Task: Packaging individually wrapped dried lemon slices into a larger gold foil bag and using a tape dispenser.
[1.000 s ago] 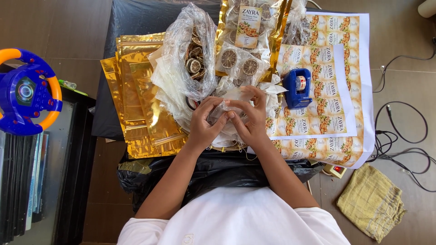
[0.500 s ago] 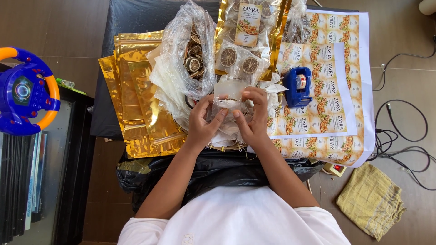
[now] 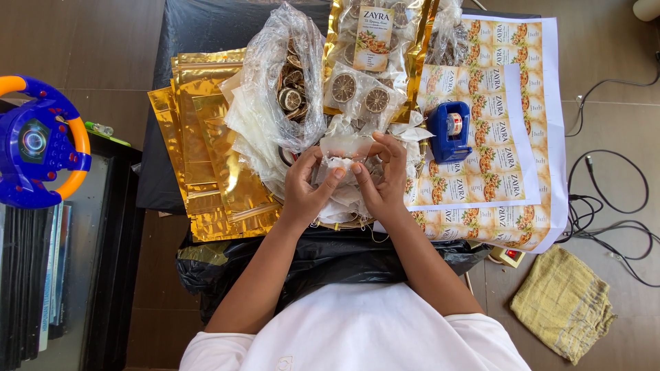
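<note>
Far left, off the work surface: toy steering wheel (image 3: pixel 38 141), blue and orange, not involved.

Stack of gold foil pouches (image 3: pixel 206 151) on the left of the black table (image 3: pixel 199 27), flat, apparently unfilled. Beside them a clear plastic bag (image 3: pixel 285 82) of dried citrus slices, open-topped and well stocked.

Centre: left hand (image 3: pixel 308 189) and right hand (image 3: pixel 380 182) close together, both pinching a small clear sachet (image 3: pixel 347 148) held just above a pile of similar clear packets. Fingers curled narrow on its edges; can't tell if anything is inside it or if it's sealed.

Behind the hands: a filled pouch (image 3: pixel 375 41) with a label on it, plus two loose citrus slices in clear wrap. Looks like at least one unit finished.

Right: blue tape dispenser (image 3: pixel 450 130) sitting on printed label sheets (image 3: pixel 502 137), most labels unpeeled. Yellow cloth (image 3: pixel 562 302) on the floor.

Judgement: early in the batch; many pouches and labels left.
</note>
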